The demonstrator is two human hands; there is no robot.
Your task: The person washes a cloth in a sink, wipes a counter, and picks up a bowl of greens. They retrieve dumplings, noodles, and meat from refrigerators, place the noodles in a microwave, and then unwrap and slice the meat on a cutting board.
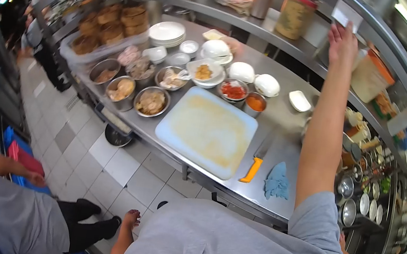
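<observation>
Kitchen prep counter: counts by kind.
One white cutting board (207, 130) at centre; one knife with an orange handle (254, 165) and one blue cloth (277, 181) at its right. Five metal bowls of food (151, 101) in the cluster left of the board; two small bowls of red and orange sauce (233, 90) at its far edge. One stack of white plates (166, 32) far left. One raised right hand (342, 42) holding one paper slip (347, 15); one lowered left hand (131, 217).
</observation>
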